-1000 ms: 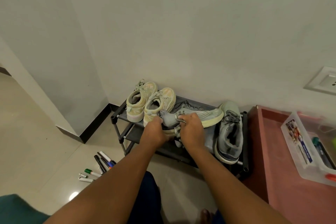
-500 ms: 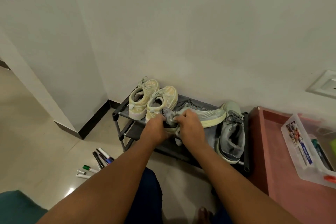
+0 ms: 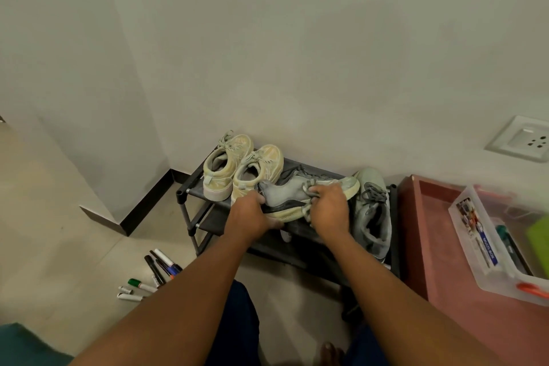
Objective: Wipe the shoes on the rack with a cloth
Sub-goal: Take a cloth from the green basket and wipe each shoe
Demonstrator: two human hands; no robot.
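Note:
A grey shoe (image 3: pixel 285 194) with a cream sole lies tipped on its side over the black rack (image 3: pixel 190 189). My left hand (image 3: pixel 249 215) grips its heel end from below. My right hand (image 3: pixel 330 208) holds a grey cloth (image 3: pixel 309 189) bunched in its fingers and pressed on the shoe's side, near the middle. A strip of the cloth hangs under the hand. Two cream shoes (image 3: pixel 221 170) (image 3: pixel 259 169) stand upright at the rack's left end. The other grey shoe (image 3: pixel 375 212) sits at the right end.
The rack stands against a white wall. Several markers (image 3: pixel 154 272) lie on the tiled floor to its left. A reddish cabinet top (image 3: pixel 445 270) on the right carries a clear plastic box (image 3: pixel 487 244). A wall socket (image 3: pixel 524 138) is above it.
My right hand has slid right along the grey shoe with the cloth. The shoe's heel side is now uncovered, and my left hand has dropped lower under the heel.

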